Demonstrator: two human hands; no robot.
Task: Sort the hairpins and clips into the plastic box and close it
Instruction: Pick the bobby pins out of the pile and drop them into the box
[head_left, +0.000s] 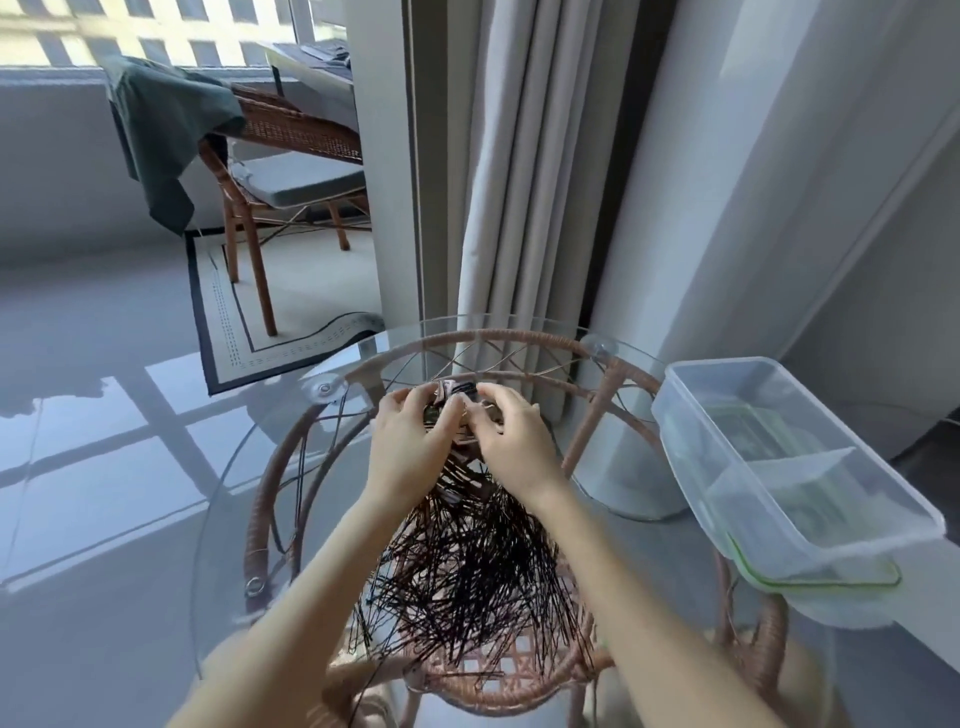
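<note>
Clutching a bunch of clips (457, 400), left hand (410, 441) and right hand (511, 441) both curled round it, beyond the hairpins (467, 566); plastic box (696, 467) open rightward (nearer the right hand).

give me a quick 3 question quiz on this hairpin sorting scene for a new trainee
1. True or false: the plastic box already has a lid on top.
2. Multiple choice: where does the pile of hairpins lie? A) on the glass table B) inside the box C) on the floor
3. Short answer: which hands hold the clips at the far end of the pile?

Key: 1 false, the box is open on top. 2 A. 3 both, the left hand and the right hand.
</note>
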